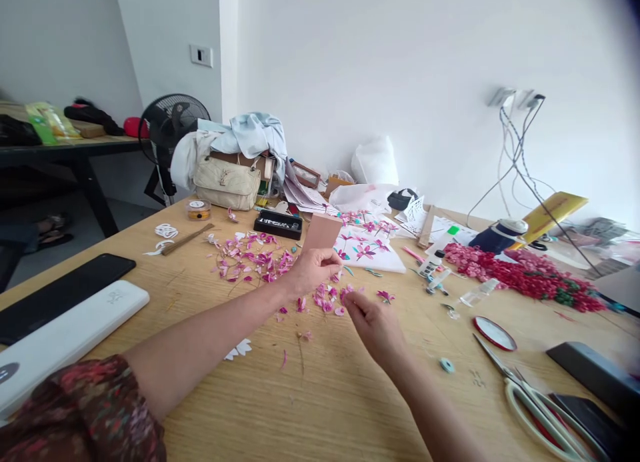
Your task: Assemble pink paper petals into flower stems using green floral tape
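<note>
Over the middle of the wooden table (pixel 250 402), my left hand (pixel 315 273) is closed in a pinch. A plain pinkish-brown card (pixel 323 231) shows right behind its knuckles; whether the hand touches it I cannot tell. To the right and nearer to me, my right hand (pixel 375 325) has its fingers curled, thumb against forefinger. Anything between either hand's fingertips is too small to make out. Pink petal pieces (pixel 327 298) lie just beneath and between the hands, with more pink flower pieces (pixel 250 255) on thin stems spread to the left. Finished-looking pink flowers (pixel 364 250) rest on a white sheet (pixel 390 261).
Large scissors (pixel 537 409), a red-rimmed round lid (pixel 495 333) and a small teal ring (pixel 447 365) lie at right. Small bottles (pixel 431 265) stand near red flower bunches (pixel 530 275). A black box (pixel 277 224) sits behind. A white power bank (pixel 85 339) lies at left.
</note>
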`<control>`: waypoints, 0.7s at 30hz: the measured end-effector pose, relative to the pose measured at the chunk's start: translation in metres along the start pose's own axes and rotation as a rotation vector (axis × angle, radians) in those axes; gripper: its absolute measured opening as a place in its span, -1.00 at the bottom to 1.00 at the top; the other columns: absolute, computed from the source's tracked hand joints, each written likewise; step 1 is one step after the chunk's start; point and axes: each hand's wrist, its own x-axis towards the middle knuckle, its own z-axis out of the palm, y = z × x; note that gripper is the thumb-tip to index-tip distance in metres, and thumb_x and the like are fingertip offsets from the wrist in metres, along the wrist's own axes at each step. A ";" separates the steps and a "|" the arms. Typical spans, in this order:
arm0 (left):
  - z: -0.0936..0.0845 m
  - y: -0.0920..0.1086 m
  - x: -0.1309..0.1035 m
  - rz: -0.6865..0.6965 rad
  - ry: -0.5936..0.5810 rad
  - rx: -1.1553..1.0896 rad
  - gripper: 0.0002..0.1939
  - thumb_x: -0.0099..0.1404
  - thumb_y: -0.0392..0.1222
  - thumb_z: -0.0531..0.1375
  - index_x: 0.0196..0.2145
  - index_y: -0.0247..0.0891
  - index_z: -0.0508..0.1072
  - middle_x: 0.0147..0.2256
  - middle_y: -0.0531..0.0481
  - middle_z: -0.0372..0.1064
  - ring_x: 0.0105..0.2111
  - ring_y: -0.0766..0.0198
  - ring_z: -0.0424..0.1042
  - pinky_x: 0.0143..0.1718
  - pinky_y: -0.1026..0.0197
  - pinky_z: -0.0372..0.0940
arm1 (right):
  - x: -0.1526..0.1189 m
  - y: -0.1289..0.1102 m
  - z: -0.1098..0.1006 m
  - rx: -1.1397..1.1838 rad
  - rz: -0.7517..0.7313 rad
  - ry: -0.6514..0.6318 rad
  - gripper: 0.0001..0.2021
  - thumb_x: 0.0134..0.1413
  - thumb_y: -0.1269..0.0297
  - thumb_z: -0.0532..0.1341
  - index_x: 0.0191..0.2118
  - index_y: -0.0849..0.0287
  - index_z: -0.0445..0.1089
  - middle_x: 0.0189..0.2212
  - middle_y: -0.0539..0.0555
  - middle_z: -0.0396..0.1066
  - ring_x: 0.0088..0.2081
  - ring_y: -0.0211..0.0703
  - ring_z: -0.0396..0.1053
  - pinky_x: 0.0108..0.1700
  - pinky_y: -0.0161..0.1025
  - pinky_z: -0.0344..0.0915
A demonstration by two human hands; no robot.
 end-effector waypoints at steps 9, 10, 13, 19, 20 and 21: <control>0.000 0.011 -0.008 0.211 -0.295 0.256 -0.89 0.13 -0.33 0.08 -0.48 -0.33 0.40 -0.47 0.03 0.33 -0.42 0.37 0.28 -0.34 0.33 0.14 | 0.022 -0.012 -0.059 -0.198 -0.015 0.172 -0.76 0.03 0.21 0.03 -0.48 0.13 0.38 -0.67 -0.03 0.28 -0.61 -0.29 0.15 -0.54 -0.36 -0.07; 0.001 0.013 -0.008 0.184 -0.332 0.174 -0.90 0.13 -0.31 0.10 -0.47 -0.33 0.40 -0.48 0.03 0.32 -0.42 0.37 0.28 -0.35 0.33 0.14 | 0.029 -0.004 -0.058 -0.100 -0.004 0.178 -0.75 0.03 0.18 0.04 -0.47 0.15 0.39 -0.67 -0.04 0.27 -0.60 -0.29 0.15 -0.53 -0.37 -0.03; 0.004 0.013 -0.009 0.064 -0.324 -0.086 -0.88 0.11 -0.23 0.13 -0.47 -0.34 0.39 -0.53 0.07 0.28 -0.50 0.41 0.24 -0.42 0.35 0.14 | 0.043 0.019 -0.041 0.244 0.022 0.160 -0.73 -0.01 0.13 0.06 -0.50 0.20 0.37 -0.63 -0.03 0.28 -0.55 -0.29 0.18 -0.50 -0.37 0.07; 0.006 0.005 -0.004 -0.020 -0.066 -0.125 -0.91 0.08 -0.24 0.12 -0.49 -0.34 0.35 -0.55 0.10 0.24 -0.53 0.43 0.20 -0.46 0.37 0.11 | 0.014 0.014 0.002 0.170 0.057 0.061 -0.71 0.08 0.17 -0.01 -0.47 0.18 0.36 -0.67 -0.04 0.27 -0.60 -0.30 0.17 -0.53 -0.38 0.02; 0.006 0.003 -0.003 -0.013 -0.025 -0.058 -0.93 0.08 -0.27 0.11 -0.49 -0.33 0.35 -0.55 0.10 0.25 -0.52 0.42 0.22 -0.45 0.36 0.12 | 0.006 0.006 0.002 0.079 0.040 0.049 -0.71 0.09 0.19 -0.02 -0.47 0.17 0.36 -0.69 -0.04 0.26 -0.62 -0.30 0.15 -0.54 -0.38 -0.01; 0.005 0.002 -0.003 0.004 0.005 0.026 -0.94 0.08 -0.30 0.10 -0.50 -0.33 0.35 -0.54 0.09 0.26 -0.50 0.40 0.24 -0.43 0.35 0.13 | 0.000 -0.002 0.000 -0.008 0.017 0.038 -0.71 0.10 0.22 -0.03 -0.48 0.16 0.35 -0.70 -0.04 0.25 -0.63 -0.31 0.14 -0.55 -0.38 -0.04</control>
